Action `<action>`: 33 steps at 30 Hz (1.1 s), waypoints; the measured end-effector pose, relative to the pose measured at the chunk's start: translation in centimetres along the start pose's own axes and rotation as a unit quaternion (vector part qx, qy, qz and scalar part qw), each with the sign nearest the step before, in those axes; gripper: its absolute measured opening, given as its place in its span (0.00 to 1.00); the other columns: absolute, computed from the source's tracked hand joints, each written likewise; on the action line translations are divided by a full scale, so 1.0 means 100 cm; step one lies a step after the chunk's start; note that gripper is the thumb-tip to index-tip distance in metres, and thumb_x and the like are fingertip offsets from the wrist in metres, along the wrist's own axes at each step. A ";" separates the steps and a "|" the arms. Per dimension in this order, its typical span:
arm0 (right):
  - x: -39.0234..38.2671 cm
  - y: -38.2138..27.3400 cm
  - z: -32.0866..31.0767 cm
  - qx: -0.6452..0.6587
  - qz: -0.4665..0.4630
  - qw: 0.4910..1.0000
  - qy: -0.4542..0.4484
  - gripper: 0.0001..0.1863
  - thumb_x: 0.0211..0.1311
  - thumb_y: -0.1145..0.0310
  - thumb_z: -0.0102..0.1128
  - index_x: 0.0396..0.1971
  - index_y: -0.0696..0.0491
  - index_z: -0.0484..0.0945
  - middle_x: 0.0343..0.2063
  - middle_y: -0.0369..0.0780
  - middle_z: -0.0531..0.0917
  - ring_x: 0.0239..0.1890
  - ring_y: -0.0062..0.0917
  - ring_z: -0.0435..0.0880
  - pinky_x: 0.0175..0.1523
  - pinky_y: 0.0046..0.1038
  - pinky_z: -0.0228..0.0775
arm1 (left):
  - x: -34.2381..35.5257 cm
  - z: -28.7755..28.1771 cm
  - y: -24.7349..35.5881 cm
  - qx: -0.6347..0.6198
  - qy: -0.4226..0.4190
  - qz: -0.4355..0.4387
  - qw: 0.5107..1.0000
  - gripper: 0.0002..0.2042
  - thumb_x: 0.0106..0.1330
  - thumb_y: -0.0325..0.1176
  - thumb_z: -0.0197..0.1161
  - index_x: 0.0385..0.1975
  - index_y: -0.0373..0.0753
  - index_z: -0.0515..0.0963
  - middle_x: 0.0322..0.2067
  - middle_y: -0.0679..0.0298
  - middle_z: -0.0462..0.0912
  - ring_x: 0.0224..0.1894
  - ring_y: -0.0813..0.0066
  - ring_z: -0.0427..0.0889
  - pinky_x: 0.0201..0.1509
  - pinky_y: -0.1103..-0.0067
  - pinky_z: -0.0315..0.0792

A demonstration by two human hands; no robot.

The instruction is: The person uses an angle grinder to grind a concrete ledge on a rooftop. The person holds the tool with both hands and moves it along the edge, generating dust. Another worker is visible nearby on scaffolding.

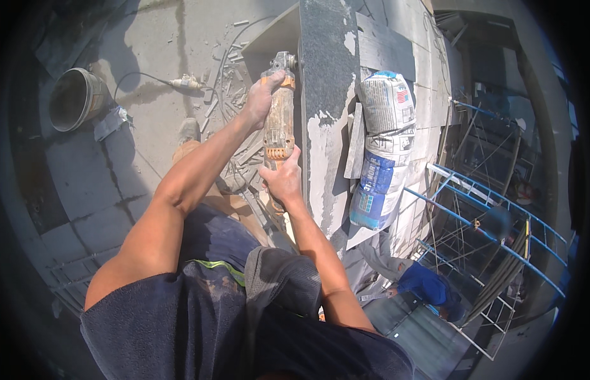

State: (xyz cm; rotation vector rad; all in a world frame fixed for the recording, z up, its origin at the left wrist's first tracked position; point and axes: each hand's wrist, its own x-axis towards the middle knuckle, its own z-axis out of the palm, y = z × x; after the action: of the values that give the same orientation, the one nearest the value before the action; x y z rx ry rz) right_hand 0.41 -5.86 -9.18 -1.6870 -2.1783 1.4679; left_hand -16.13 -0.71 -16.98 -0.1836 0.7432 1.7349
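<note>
Orange, dusty grinder (pixel 280 120): my left hand (pixel 262 100) clamps its front, my right hand (pixel 285 182) its rear, beside the dark slab (pixel 328 60).

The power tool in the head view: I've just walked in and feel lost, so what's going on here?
A person holds a dusty angle grinder in both hands: the left hand near its front, the right hand farther back. The tool's front is beside a dark slab's edge; contact can't be told. Narrow strips litter the floor to the left.
</note>
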 end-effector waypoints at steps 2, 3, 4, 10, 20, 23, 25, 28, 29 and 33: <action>-0.005 0.004 0.000 -0.004 0.004 1.000 -0.003 0.38 0.51 0.74 0.66 0.58 0.63 0.53 0.32 0.51 0.83 0.22 0.35 0.86 0.25 0.34 0.81 | -0.005 -0.001 -0.004 0.005 0.004 -0.001 1.000 0.16 0.72 0.45 0.62 0.46 0.37 0.77 0.32 0.64 0.82 0.28 0.77 0.82 0.31 0.76 0.80; -0.008 0.004 -0.001 0.002 0.004 1.000 -0.004 0.38 0.51 0.74 0.66 0.58 0.63 0.52 0.32 0.52 0.83 0.22 0.35 0.86 0.25 0.34 0.81 | -0.007 -0.001 -0.006 0.007 0.005 -0.002 1.000 0.16 0.72 0.45 0.62 0.46 0.37 0.77 0.32 0.64 0.82 0.28 0.77 0.82 0.30 0.76 0.80; -0.010 0.004 -0.001 0.009 0.004 1.000 -0.005 0.38 0.51 0.74 0.66 0.58 0.63 0.52 0.32 0.52 0.83 0.22 0.36 0.86 0.25 0.35 0.81 | -0.009 -0.001 -0.007 0.008 0.007 0.000 1.000 0.17 0.71 0.45 0.62 0.45 0.37 0.77 0.32 0.64 0.82 0.28 0.77 0.82 0.30 0.76 0.80; -0.015 0.004 0.000 0.031 0.006 0.999 0.012 0.40 0.48 0.74 0.65 0.59 0.65 0.53 0.24 0.50 0.83 0.18 0.36 0.84 0.24 0.35 0.78 | -0.012 -0.001 -0.010 0.015 0.006 0.010 1.000 0.19 0.71 0.49 0.62 0.46 0.37 0.76 0.31 0.63 0.82 0.26 0.75 0.83 0.29 0.75 0.81; 0.031 -0.010 0.001 0.006 -0.008 1.000 0.006 0.40 0.48 0.75 0.67 0.58 0.63 0.53 0.31 0.50 0.83 0.20 0.33 0.85 0.23 0.33 0.81 | 0.026 0.003 0.016 0.011 -0.016 0.005 1.000 0.19 0.71 0.49 0.61 0.44 0.36 0.77 0.30 0.63 0.82 0.25 0.75 0.83 0.28 0.75 0.81; 0.039 -0.021 0.000 0.001 0.018 1.000 0.008 0.39 0.48 0.76 0.67 0.58 0.64 0.54 0.31 0.50 0.83 0.20 0.33 0.85 0.24 0.32 0.81 | 0.036 0.003 0.020 0.008 -0.008 -0.006 1.000 0.17 0.71 0.47 0.62 0.44 0.37 0.78 0.30 0.65 0.82 0.25 0.77 0.82 0.29 0.76 0.80; 0.039 -0.020 0.001 0.003 0.012 1.000 0.008 0.39 0.47 0.76 0.68 0.57 0.64 0.54 0.31 0.50 0.83 0.20 0.33 0.85 0.24 0.32 0.81 | 0.037 0.003 0.021 0.012 -0.006 -0.018 1.000 0.18 0.71 0.47 0.62 0.44 0.37 0.78 0.30 0.65 0.82 0.25 0.77 0.82 0.29 0.76 0.80; 0.031 -0.019 -0.001 0.000 0.020 1.000 0.004 0.38 0.48 0.76 0.68 0.57 0.63 0.54 0.31 0.49 0.83 0.20 0.32 0.84 0.24 0.32 0.80 | 0.027 0.004 0.016 0.002 -0.005 -0.010 1.000 0.17 0.72 0.47 0.61 0.44 0.37 0.78 0.30 0.64 0.82 0.26 0.77 0.82 0.29 0.76 0.80; 0.026 -0.013 0.000 0.007 0.014 1.000 0.005 0.38 0.48 0.76 0.67 0.56 0.63 0.54 0.31 0.49 0.83 0.20 0.32 0.84 0.23 0.32 0.80 | 0.024 0.003 0.012 0.001 -0.006 -0.009 1.000 0.17 0.72 0.47 0.61 0.44 0.37 0.78 0.31 0.64 0.82 0.26 0.77 0.82 0.29 0.75 0.80; 0.009 0.001 0.002 0.024 -0.011 1.000 0.008 0.39 0.49 0.74 0.65 0.59 0.64 0.53 0.28 0.52 0.84 0.19 0.37 0.85 0.25 0.35 0.80 | 0.008 0.000 0.001 0.002 -0.009 0.003 1.000 0.17 0.72 0.47 0.61 0.44 0.37 0.77 0.31 0.64 0.82 0.26 0.77 0.82 0.29 0.76 0.79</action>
State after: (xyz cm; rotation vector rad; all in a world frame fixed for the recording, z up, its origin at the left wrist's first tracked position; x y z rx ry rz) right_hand 0.06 -5.28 -9.81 -1.6491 -2.1294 1.4825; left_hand -16.54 -0.07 -17.37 -0.1631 0.7357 1.7379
